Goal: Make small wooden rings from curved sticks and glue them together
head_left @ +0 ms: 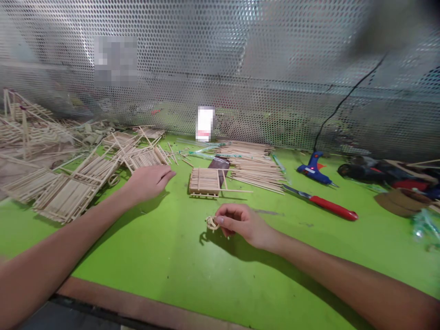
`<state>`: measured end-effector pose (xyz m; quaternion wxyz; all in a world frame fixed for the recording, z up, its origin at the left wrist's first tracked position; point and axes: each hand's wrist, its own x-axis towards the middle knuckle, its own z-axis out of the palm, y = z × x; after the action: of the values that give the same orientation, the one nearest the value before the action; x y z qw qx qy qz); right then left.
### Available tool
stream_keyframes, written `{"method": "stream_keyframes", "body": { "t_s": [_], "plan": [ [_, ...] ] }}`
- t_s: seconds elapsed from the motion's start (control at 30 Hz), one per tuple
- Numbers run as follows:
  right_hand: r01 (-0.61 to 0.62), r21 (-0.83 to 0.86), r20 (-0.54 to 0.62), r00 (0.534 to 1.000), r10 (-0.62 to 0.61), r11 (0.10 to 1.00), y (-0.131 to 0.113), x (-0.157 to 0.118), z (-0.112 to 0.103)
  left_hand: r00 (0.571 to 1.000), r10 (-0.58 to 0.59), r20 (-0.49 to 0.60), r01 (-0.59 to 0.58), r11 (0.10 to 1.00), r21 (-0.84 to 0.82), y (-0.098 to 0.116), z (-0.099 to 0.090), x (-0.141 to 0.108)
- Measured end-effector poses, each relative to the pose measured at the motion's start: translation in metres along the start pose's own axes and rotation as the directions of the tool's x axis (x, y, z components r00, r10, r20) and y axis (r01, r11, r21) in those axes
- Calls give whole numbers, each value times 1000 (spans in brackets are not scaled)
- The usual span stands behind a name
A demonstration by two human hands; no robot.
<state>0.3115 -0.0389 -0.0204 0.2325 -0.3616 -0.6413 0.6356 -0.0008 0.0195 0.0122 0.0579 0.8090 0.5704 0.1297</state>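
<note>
While the near stretch of green counter (144, 261) is bare, the right hand (240, 223) sits just past it, pinching a small ring piece (211, 223) between thumb and fingers. Ring: pale wood colour, round, short stubs poking out of the rim, inner bars visible; held above the surface, shadow below left. Fingers cover its right side. Left hand (148, 183) is palm-down farther left, fingers together; underside hidden, can't tell if it grips anything. Just beyond the ring, a slatted stick frame (205, 179) with long rails stands between it and the loose sticks (256, 166). Red-handled knife (332, 207) lies to the right, blade tip touching or near the stick ends. Stick panels (65, 197) pile up left of the left hand. Farther back: blue glue gun (313, 169) at right, then perforated metal screen (240, 87) behind everything.
</note>
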Motion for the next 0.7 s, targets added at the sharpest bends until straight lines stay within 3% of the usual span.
{"method": "stream_keyframes", "body": {
  "t_s": [0.5,0.6,0.7],
  "plan": [
    [-11,-4,-5,1000,11,1000,-1,-1,0,992,-79,-99,81,997,15,0,0,-2],
    [-16,-17,-2,1000,16,1000,0,-1,-1,991,-76,-107,69,995,-72,2,-1,-1],
    [-21,-22,-1,1000,21,1000,2,-1,-1,998,-62,-16,57,973,-223,12,0,-5]
  ]
}}
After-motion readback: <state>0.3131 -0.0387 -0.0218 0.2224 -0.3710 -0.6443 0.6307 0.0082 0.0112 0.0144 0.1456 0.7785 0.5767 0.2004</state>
